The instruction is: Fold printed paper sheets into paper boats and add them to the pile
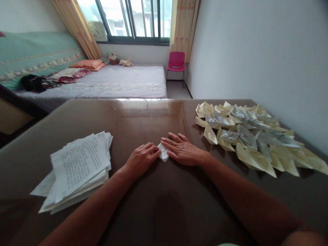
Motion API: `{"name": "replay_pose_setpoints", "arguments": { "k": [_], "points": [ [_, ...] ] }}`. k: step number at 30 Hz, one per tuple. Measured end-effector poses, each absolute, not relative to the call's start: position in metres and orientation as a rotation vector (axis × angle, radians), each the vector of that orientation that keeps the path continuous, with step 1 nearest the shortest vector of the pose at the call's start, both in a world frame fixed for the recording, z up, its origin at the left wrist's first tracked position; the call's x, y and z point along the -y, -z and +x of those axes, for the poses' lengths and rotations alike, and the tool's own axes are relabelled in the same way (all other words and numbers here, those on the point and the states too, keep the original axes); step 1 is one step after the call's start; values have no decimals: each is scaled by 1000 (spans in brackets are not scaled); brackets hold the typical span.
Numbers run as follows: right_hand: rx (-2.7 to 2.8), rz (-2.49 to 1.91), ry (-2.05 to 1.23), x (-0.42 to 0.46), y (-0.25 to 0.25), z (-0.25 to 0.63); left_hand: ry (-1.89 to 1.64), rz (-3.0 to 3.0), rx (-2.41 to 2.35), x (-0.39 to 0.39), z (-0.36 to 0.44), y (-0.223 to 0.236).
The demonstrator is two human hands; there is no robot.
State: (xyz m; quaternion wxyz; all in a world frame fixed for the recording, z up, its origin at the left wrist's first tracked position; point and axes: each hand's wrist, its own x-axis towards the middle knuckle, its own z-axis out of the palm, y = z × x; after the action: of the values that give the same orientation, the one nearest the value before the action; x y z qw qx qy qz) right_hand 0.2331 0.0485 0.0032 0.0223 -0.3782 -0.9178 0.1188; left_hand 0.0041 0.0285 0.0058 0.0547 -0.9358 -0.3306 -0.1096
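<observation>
A small folded piece of white printed paper (164, 155) lies on the brown glossy table (143, 126), between my two hands. My left hand (144, 156) has its fingers curled together, with the fingertips pinching the paper's left edge. Spread flat, the fingers of my right hand (181, 149) press down on the paper's right side and cover part of it. To the left sits an uneven stack of printed sheets (82, 160). On the right stand many folded paper boats (253, 157), some yellowish and some white with print, crowded close together.
Beyond the table's far edge is a bed (133, 80) with folded orange bedding (88, 64), clothes and soft toys. A pink chair (176, 61) stands by the window. A white wall (256, 51) runs along the right side, near the boats.
</observation>
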Motion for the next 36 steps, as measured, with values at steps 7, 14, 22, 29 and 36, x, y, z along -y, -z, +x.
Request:
{"name": "replay_pose_setpoints", "arguments": {
  "k": [7,14,22,29,36],
  "points": [
    [2778,-954,-249,-53,-20,235,369,-2900,944,-29,4,-7],
    [2725,-975,-401,-59,-22,246,379,-2906,961,-31,-1,-4],
    [2615,-886,-480,-61,-10,239,480,-2882,1157,-29,1,0],
    [2508,-919,-617,-69,0,242,755,-2954,1480,-38,-3,4],
    [2402,-1224,-614,-64,3,231,869,-2885,1757,-39,2,3]
  ]
}}
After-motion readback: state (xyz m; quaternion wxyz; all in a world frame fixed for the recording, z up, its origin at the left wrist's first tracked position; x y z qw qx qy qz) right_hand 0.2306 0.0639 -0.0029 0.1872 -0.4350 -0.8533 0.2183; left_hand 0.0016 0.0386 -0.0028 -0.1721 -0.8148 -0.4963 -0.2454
